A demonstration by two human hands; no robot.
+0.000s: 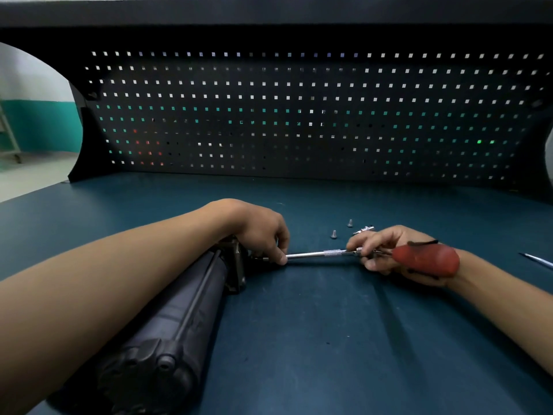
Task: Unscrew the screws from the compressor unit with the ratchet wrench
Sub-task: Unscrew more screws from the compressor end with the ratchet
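A long black compressor unit (167, 319) lies on the blue-green bench, its far end plate under my left hand (263, 232). My left hand pinches the tip of the wrench's silver shaft (314, 254) where it meets the plate. The ratchet wrench has a red handle (426, 260) lying in my right hand (389, 253), whose fingers curl round the shaft just ahead of the handle. Two loose screws (334, 234) (350, 223) stand on the bench beyond the shaft, with a small silver part (365, 229) beside them.
A black pegboard (299, 115) closes off the back of the bench (329, 339). A thin silver-tipped tool (537, 260) lies at the right edge. The bench's left edge opens onto a room with a teal wall.
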